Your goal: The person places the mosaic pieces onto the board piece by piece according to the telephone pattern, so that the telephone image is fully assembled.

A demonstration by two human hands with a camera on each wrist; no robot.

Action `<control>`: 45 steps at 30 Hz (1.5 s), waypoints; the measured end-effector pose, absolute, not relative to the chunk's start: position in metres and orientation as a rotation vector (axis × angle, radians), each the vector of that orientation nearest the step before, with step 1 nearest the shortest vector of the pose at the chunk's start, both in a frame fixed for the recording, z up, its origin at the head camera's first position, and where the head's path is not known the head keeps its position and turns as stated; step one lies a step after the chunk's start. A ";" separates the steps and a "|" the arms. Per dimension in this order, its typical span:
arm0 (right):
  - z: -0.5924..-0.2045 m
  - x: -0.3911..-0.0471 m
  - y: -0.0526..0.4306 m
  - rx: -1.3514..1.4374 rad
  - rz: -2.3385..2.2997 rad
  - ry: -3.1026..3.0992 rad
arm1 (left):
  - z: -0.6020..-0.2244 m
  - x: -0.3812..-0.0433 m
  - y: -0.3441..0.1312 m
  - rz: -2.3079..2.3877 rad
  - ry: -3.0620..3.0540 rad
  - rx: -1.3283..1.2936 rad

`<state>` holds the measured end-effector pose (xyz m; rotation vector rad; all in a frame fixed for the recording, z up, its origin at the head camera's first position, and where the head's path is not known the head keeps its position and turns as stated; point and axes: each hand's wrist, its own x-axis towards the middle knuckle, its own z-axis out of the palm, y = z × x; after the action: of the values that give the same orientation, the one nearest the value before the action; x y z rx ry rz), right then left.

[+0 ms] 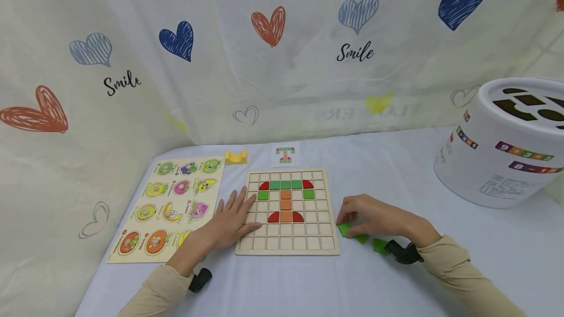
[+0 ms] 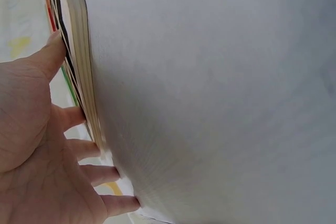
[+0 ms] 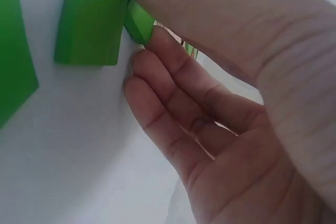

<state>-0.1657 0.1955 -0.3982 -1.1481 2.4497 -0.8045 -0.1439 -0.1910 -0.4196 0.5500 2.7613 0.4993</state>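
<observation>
A wooden grid board [image 1: 288, 246] lies in the middle of the table, with green, orange and red tiles set in it as a T shape [image 1: 285, 198]. My left hand [image 1: 238, 209] lies flat on the board's left edge, fingers straight and spread; the left wrist view shows its fingers [image 2: 79, 148] against the board's edge [image 2: 79, 61]. Just right of the board, my right hand [image 1: 348, 224] pinches a small green tile [image 3: 139, 23] between thumb and forefinger, low over the table. Two more green tiles [image 1: 362, 237] [image 1: 380, 245] lie by that hand, one [image 3: 92, 19] touching the pinched tile.
A pattern card [image 1: 285, 154] showing the T stands behind the board, a yellow piece [image 1: 236, 157] to its left. A fruit peg puzzle [image 1: 172, 204] lies left of the board. A large white bucket [image 1: 502, 160] stands at the far right. A heart-print curtain hangs behind.
</observation>
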 end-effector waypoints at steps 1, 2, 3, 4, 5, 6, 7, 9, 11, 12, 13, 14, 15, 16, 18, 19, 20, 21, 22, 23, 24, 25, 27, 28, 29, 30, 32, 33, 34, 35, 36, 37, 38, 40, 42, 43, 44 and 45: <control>-0.398 -0.166 0.196 -1.141 -0.810 2.446 | -0.419 -0.144 -0.191 0.500 2.762 0.551; -0.398 -0.165 0.196 -1.138 -0.816 2.443 | -0.419 -0.143 -0.191 0.503 2.763 0.552; -0.398 -0.165 0.197 -1.140 -0.821 2.440 | -0.419 -0.143 -0.191 0.504 2.763 0.553; -0.398 -0.165 0.197 -1.144 -0.824 2.438 | -0.419 -0.143 -0.191 0.507 2.763 0.554; -0.398 -0.165 0.197 -1.149 -0.827 2.436 | -0.419 -0.143 -0.191 0.506 2.763 0.553; -0.399 -0.165 0.198 -1.146 -0.829 2.433 | -0.419 -0.143 -0.191 0.506 2.763 0.553; -0.399 -0.165 0.198 -1.139 -0.833 2.429 | -0.419 -0.142 -0.191 0.505 2.763 0.553; -0.399 -0.165 0.200 -1.126 -0.841 2.420 | -0.420 -0.142 -0.191 0.511 2.764 0.560; -0.400 -0.165 0.201 -1.112 -0.852 2.411 | -0.420 -0.142 -0.191 0.504 2.764 0.557; -0.400 -0.164 0.202 -1.105 -0.860 2.407 | -0.420 -0.142 -0.191 0.503 2.765 0.557; -0.400 -0.164 0.203 -1.106 -0.871 2.403 | -0.420 -0.142 -0.191 0.500 2.767 0.560; -0.401 -0.164 0.203 -1.111 -0.881 2.400 | -0.421 -0.142 -0.191 0.498 2.769 0.561; -0.401 -0.164 0.204 -1.115 -0.895 2.395 | -0.421 -0.142 -0.191 0.492 2.768 0.557; -0.401 -0.164 0.205 -1.119 -0.909 2.391 | -0.421 -0.143 -0.190 0.487 2.768 0.554; -0.401 -0.164 0.206 -1.123 -0.942 2.374 | -0.422 -0.144 -0.190 0.490 2.770 0.558; -0.402 -0.165 0.206 -1.128 -0.957 2.364 | -0.422 -0.144 -0.190 0.492 2.770 0.559; -0.402 -0.165 0.206 -1.136 -0.970 2.354 | -0.422 -0.145 -0.190 0.493 2.770 0.556; -0.402 -0.165 0.206 -1.145 -0.980 2.345 | -0.422 -0.145 -0.190 0.494 2.771 0.555; -0.401 -0.166 0.206 -1.153 -0.987 2.337 | -0.423 -0.145 -0.190 0.494 2.774 0.556; -0.401 -0.166 0.206 -1.158 -0.995 2.327 | -0.423 -0.145 -0.190 0.498 2.775 0.555; -0.400 -0.166 0.205 -1.165 -1.002 2.319 | -0.423 -0.145 -0.191 0.499 2.777 0.555; -0.399 -0.166 0.205 -1.172 -1.011 2.312 | -0.424 -0.145 -0.191 0.501 2.778 0.555; -0.394 -0.164 0.202 -1.184 -1.034 2.296 | -0.424 -0.145 -0.191 0.501 2.778 0.557; -0.392 -0.163 0.199 -1.194 -1.047 2.286 | -0.424 -0.145 -0.192 0.504 2.777 0.556; -0.388 -0.162 0.196 -1.207 -1.061 2.278 | -0.424 -0.146 -0.192 0.504 2.777 0.556; -0.385 -0.161 0.192 -1.225 -1.069 2.273 | -0.423 -0.146 -0.192 0.505 2.778 0.557; -0.380 -0.159 0.181 -1.263 -1.077 2.265 | -0.423 -0.146 -0.193 0.513 2.778 0.556; -0.378 -0.159 0.175 -1.283 -1.082 2.260 | -0.422 -0.146 -0.193 0.518 2.778 0.555; -0.376 -0.159 0.169 -1.297 -1.085 2.260 | -0.422 -0.146 -0.193 0.526 2.778 0.555; -0.375 -0.159 0.163 -1.310 -1.090 2.259 | -0.422 -0.146 -0.193 0.531 2.778 0.556; -0.375 -0.159 0.157 -1.326 -1.095 2.260 | -0.421 -0.146 -0.193 0.537 2.777 0.558; -0.376 -0.160 0.151 -1.335 -1.104 2.263 | -0.421 -0.146 -0.193 0.538 2.776 0.559; -0.377 -0.160 0.144 -1.341 -1.114 2.266 | -0.421 -0.146 -0.193 0.536 2.775 0.561; -0.382 -0.161 0.131 -1.349 -1.141 2.264 | -0.421 -0.146 -0.193 0.536 2.774 0.561; -0.387 -0.161 0.118 -1.356 -1.166 2.265 | -0.421 -0.146 -0.192 0.531 2.773 0.559; -0.390 -0.160 0.112 -1.349 -1.180 2.264 | -0.421 -0.146 -0.192 0.529 2.773 0.556; -0.393 -0.160 0.106 -1.344 -1.196 2.262 | -0.421 -0.146 -0.192 0.531 2.773 0.555; -0.396 -0.160 0.100 -1.337 -1.210 2.267 | -0.421 -0.146 -0.192 0.532 2.773 0.554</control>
<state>-0.1595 0.0999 -0.3963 -1.3373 2.2673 -1.2104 -0.1455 -0.1916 -0.4209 0.5536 2.7733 0.5324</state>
